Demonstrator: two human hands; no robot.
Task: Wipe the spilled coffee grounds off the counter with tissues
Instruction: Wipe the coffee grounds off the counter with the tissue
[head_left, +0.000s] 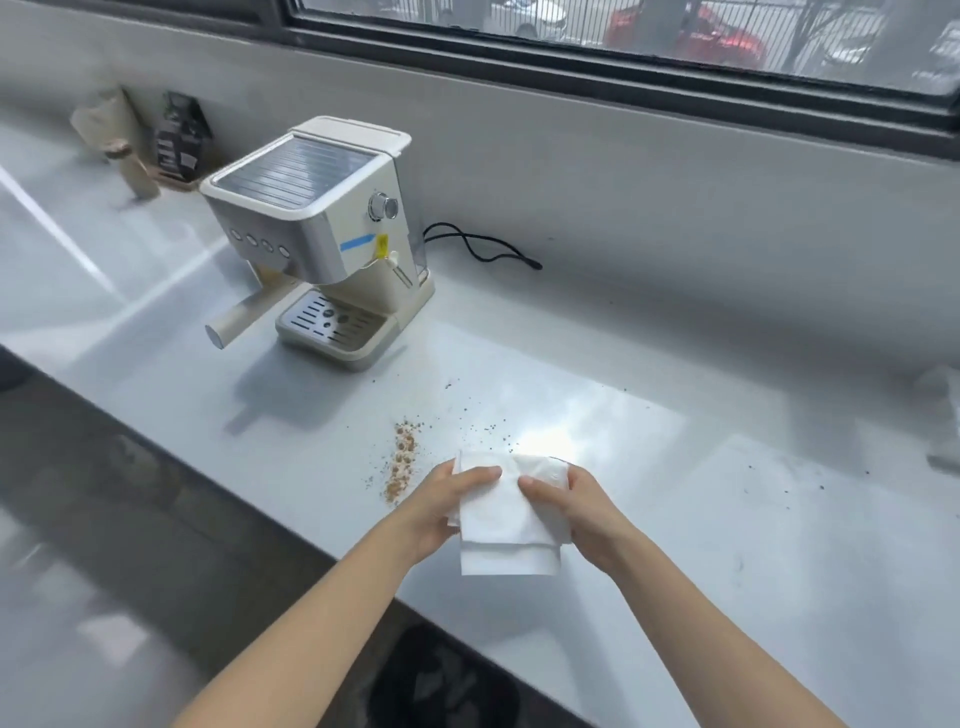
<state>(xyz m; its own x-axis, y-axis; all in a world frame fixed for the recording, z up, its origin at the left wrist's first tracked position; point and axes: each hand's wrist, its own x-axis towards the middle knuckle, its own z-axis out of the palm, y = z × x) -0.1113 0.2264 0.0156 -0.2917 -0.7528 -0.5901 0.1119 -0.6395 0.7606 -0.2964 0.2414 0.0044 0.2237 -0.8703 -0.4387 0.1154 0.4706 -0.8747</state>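
At lower centre of the frame, the left hand (436, 512) and right hand (576, 512) each hold a pinching grip on a folded white tissue (506, 519) above the pale table (727, 519). Brown coffee grounds (404, 460) lie just left of it, below the espresso machine (317, 234).

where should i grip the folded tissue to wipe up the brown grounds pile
Probably its upper folded edge, where the left hand and right hand pinch the tissue; the loose lower layers hang free as a wiping face. Come at the coffee grounds from their right.
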